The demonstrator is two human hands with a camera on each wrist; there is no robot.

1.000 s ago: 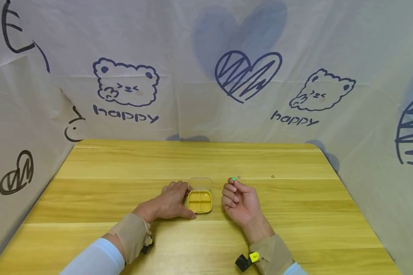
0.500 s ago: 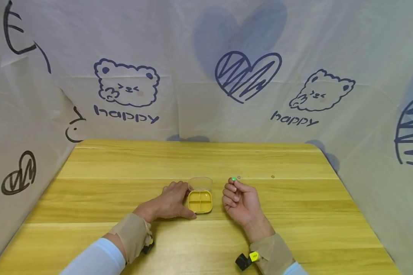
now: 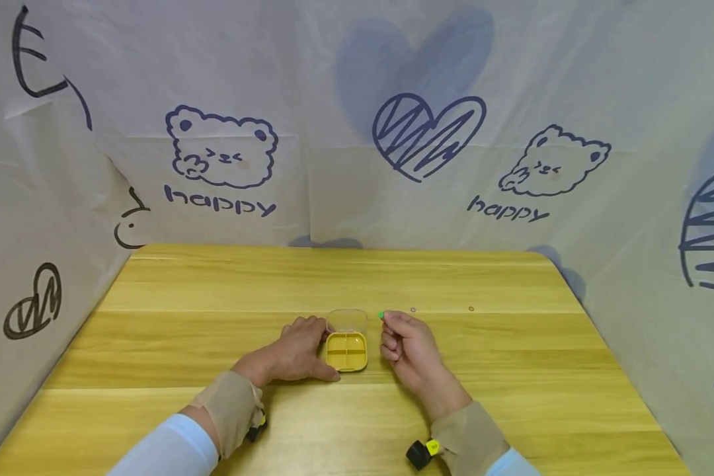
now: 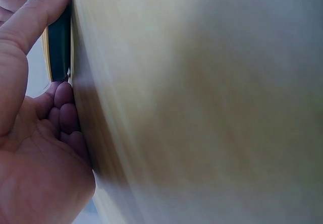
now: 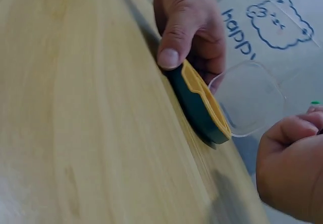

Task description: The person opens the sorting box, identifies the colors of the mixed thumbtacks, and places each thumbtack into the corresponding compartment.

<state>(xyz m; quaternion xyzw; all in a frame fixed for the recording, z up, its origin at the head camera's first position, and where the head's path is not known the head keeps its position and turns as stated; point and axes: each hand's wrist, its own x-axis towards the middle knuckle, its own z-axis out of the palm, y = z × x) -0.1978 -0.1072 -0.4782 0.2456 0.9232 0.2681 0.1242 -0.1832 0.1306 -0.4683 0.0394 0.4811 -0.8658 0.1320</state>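
A small yellow pill box with several bare compartments sits on the table, its clear lid raised at the back. My left hand holds the box from the left, thumb at the near corner and fingers at the far side. In the right wrist view the box's dark green outer shell shows, with the left thumb pressed on its end. My right hand is just right of the box, pinching a small green round piece between thumb and forefinger. Its other fingers are curled.
Two tiny ring-like pieces, one pale and one brownish, lie farther back on the wooden table. White sheets with drawings hang behind and at both sides of it.
My right hand has moved left toward the box's lid and turned its palm downward, carrying the green piece along. The left hand and the box stay in place.
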